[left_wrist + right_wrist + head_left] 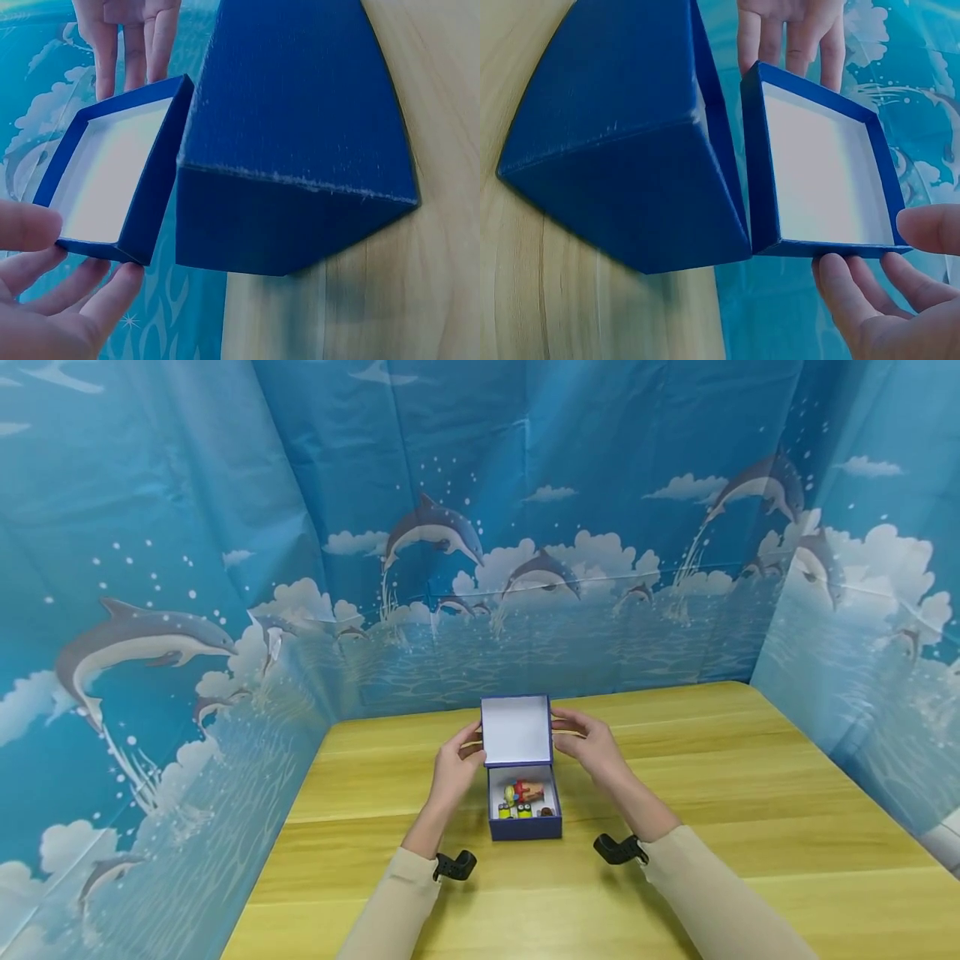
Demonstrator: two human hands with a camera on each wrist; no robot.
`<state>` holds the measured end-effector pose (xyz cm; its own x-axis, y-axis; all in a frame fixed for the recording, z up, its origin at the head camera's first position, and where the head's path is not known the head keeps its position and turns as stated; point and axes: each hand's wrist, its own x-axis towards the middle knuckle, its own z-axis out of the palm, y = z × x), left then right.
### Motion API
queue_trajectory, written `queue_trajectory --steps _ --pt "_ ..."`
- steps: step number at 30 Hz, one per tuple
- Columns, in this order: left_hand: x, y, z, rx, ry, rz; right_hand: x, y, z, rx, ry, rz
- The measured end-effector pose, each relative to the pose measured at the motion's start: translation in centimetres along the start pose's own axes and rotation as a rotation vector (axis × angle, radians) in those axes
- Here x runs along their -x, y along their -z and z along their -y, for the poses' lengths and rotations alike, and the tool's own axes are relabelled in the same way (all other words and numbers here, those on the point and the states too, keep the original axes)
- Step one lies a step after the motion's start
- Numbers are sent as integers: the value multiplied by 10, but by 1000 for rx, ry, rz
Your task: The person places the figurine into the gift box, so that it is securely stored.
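A blue box (527, 829) stands uncovered on the table, its inside white. Over its far edge the blue lid (516, 731) is tipped up, white inner face toward me. My left hand (454, 770) holds the lid's left side, thumb (34, 226) at the rim and fingers along the outer wall. On the opposite side my right hand (596, 750) grips it likewise, with the thumb (930, 229) at the rim's corner. Inside the box lie a red-and-yellow toy figure (528, 791), two small yellow figures (524, 811) and a little brown piece (547, 812).
The box rests on a yellow wood-grain table (360, 827). Behind the table and along its sides hangs a blue curtain (450, 652) printed with dolphins. Each wrist wears a black camera mount (456, 865).
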<state>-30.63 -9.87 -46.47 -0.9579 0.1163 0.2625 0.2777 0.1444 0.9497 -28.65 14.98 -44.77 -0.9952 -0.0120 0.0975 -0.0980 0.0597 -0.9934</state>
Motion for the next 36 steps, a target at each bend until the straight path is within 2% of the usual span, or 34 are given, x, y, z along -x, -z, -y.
queue_trajectory --steps 6,16,23,30,36 --pt "-4 0 3 -20 -16 30 -5 0 -1 17 0 -11" --pt "-12 1 0 -10 9 52 -9 -4 5 110 30 -15" --pt "-16 3 8 16 29 92 -16 -8 -4 139 27 -7" --pt "-20 6 18 76 -2 143 -16 -10 -6 134 41 19" --pt "-13 7 4 108 -17 189 -16 -11 -10 144 55 34"
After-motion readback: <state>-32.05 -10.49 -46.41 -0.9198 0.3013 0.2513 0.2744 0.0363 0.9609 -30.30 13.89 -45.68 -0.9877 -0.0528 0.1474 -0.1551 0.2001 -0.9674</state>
